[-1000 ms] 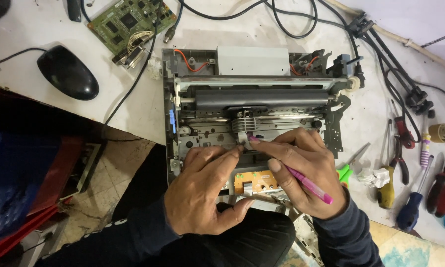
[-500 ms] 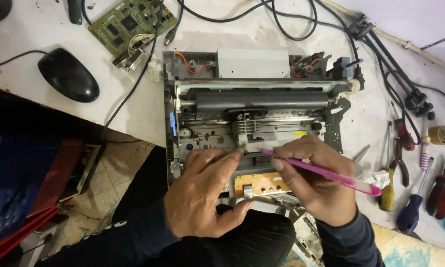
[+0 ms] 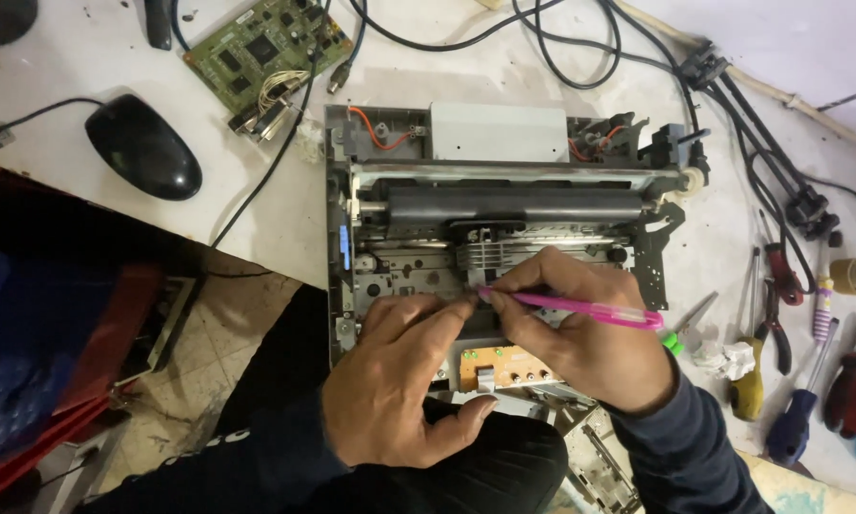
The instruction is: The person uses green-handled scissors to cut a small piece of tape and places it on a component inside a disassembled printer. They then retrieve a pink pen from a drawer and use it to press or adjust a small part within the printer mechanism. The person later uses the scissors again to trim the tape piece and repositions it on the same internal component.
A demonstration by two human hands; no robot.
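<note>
At far left on the white tabletop (image 3: 257, 205) lies a black mouse (image 3: 144, 159), with a green circuit board (image 3: 261, 43) above it. At centre sits the opened printer chassis (image 3: 504, 238), covers off, dark roller (image 3: 518, 202) exposed across its width. The left hand (image 3: 395, 390) rests palm down on the chassis front edge, fingers curled forward, forefinger and thumb pressed to a small part beside the ribbed grey carriage (image 3: 490, 257); whether that grip closes on anything cannot be told, since the fingertips cover the spot. The right hand (image 3: 580, 333) comes in from the lower right, wrist bent, clenched pen-style on a pink pen-like tool (image 3: 571, 306), its tip meeting the left fingertips just below the carriage. In my judgement the work calls for a steady brace from the left hand, light pressure at the tip, and the tool kept shallow to avoid slipping onto the orange board (image 3: 504, 364) beneath. At right lie screwdrivers (image 3: 797, 419) and red-handled pliers (image 3: 852, 381), well apart from both hands.
</note>
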